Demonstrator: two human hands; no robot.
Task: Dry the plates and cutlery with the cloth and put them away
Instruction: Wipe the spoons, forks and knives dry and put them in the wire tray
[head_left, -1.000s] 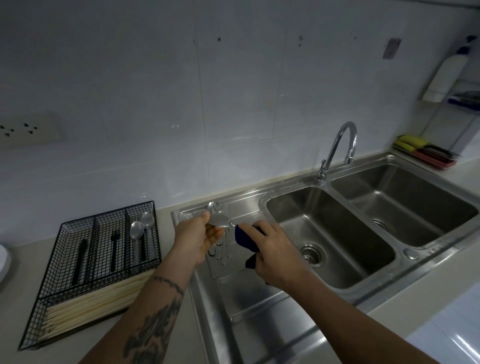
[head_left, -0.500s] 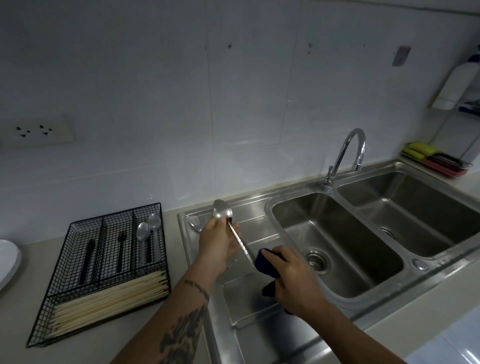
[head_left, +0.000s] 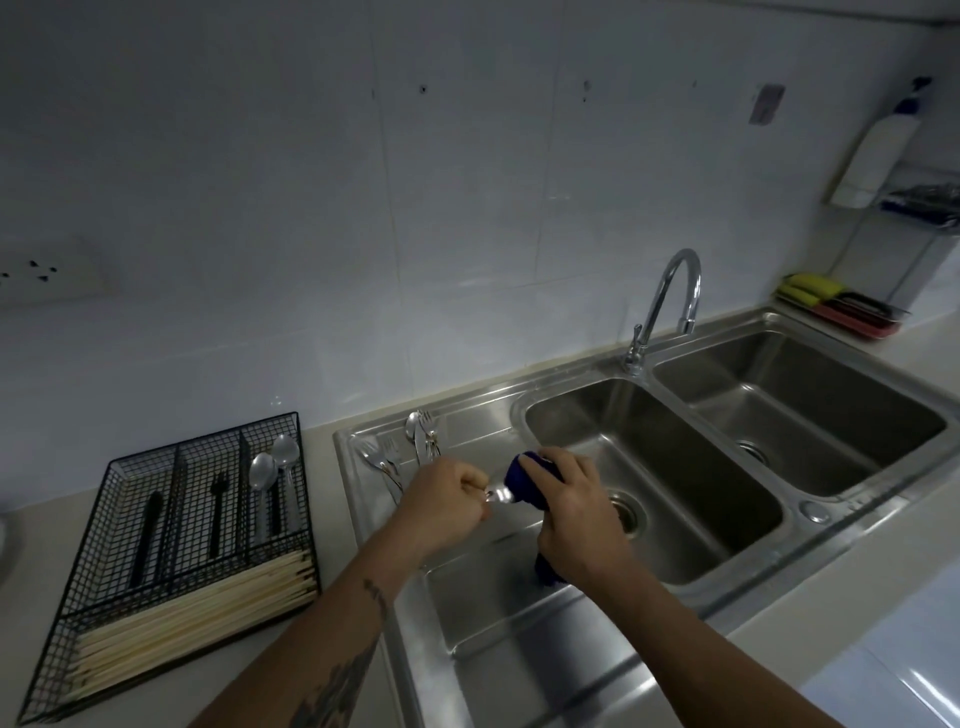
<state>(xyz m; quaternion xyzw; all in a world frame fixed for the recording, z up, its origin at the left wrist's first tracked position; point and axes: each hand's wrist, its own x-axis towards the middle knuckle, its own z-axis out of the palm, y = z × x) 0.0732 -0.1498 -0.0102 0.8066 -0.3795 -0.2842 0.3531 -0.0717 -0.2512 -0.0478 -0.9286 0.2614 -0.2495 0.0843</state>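
Note:
My left hand grips the handle of a metal spoon over the sink's draining board. My right hand holds a dark blue cloth wrapped round the spoon's other end, so most of the spoon is hidden. Several forks and spoons lie at the back of the draining board. A black wire cutlery tray on the counter to the left holds two spoons, dark-handled cutlery and pale chopsticks.
A double steel sink with a curved tap lies to the right. Sponges in a red tray and a white bottle are at the far right. A wall socket is at the left.
The spoon has gone from upright in my left hand to lying level between both hands. The cloth in my right hand has moved up over its end.

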